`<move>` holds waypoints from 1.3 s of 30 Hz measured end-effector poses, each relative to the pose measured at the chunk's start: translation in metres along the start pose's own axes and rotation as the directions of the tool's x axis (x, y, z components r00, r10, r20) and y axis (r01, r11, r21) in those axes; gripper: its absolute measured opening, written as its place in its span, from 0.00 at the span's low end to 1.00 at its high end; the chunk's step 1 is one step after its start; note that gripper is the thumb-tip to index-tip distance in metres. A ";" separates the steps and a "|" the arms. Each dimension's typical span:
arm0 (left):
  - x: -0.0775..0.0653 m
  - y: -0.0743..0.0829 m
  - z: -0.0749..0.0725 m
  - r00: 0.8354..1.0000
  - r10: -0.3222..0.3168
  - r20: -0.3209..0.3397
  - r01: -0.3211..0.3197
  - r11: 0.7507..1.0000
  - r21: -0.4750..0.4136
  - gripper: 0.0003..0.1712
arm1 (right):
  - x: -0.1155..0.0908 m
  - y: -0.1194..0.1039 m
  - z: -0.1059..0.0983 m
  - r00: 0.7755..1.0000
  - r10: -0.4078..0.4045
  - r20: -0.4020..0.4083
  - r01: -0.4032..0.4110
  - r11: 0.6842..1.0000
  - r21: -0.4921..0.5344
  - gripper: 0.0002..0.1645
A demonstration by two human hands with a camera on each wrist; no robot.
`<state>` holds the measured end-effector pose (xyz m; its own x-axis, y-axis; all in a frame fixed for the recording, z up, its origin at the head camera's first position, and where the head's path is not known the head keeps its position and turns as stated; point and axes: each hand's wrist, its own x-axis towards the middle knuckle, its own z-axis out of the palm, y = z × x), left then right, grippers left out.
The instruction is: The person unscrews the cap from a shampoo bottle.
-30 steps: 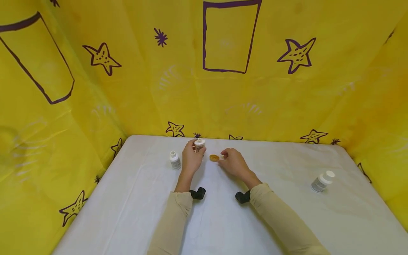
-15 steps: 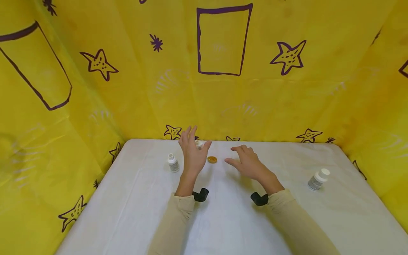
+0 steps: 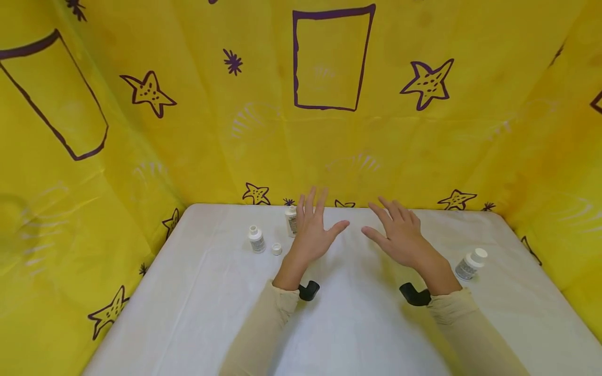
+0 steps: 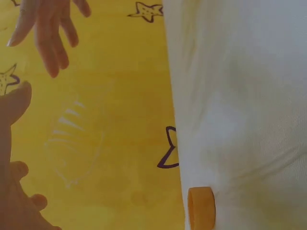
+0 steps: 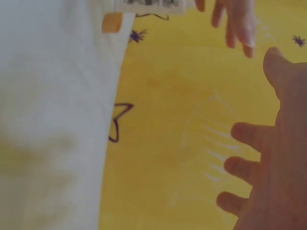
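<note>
My left hand (image 3: 312, 235) is held over the far middle of the table, fingers spread and holding nothing. My right hand (image 3: 398, 236) hovers to its right, also spread, with nothing in it. Just behind the left hand stands a white labelled bottle (image 3: 291, 222), partly covered by the fingers. Another small white bottle (image 3: 256, 239), uncapped, stands upright further left, and a small white cap (image 3: 276, 249) lies beside it. An orange round cap (image 4: 202, 208) sits on the table in the left wrist view; in the head view the left hand hides it.
A third white bottle (image 3: 471, 264) with its white cap on stands at the right side of the table. The white-covered table (image 3: 338, 324) meets yellow patterned cloth walls (image 3: 263, 146) at its back and sides.
My left hand has let go of the white bottle, spread its fingers and moved right, covering the orange cap and uncovering the white cap. My right hand has drawn away rightward and spread.
</note>
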<state>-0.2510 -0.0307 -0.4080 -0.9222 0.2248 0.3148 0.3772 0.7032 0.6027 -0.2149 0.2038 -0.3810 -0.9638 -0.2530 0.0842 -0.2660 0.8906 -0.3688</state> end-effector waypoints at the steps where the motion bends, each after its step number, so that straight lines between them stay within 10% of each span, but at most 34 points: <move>1: 0.000 0.002 0.003 0.999 0.009 0.031 -0.011 0.999 0.045 0.56 | -0.003 0.003 -0.005 1.000 0.002 0.000 -0.002 1.000 -0.003 0.48; 9: 0.000 0.020 0.031 0.983 0.104 0.153 -0.136 0.968 0.213 0.55 | -0.027 0.021 -0.038 0.998 0.058 -0.005 -0.058 0.998 -0.016 0.50; 39: 0.003 0.109 0.122 0.939 0.206 0.277 -0.171 0.974 -0.146 0.52 | -0.096 0.119 -0.069 0.979 0.177 -0.103 -0.165 0.979 0.118 0.46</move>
<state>-0.2235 0.1291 -0.4309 -0.8116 0.5427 0.2165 0.5375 0.5484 0.6406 -0.1551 0.3600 -0.3688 -0.9924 -0.0507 0.1122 -0.0991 0.8694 -0.4841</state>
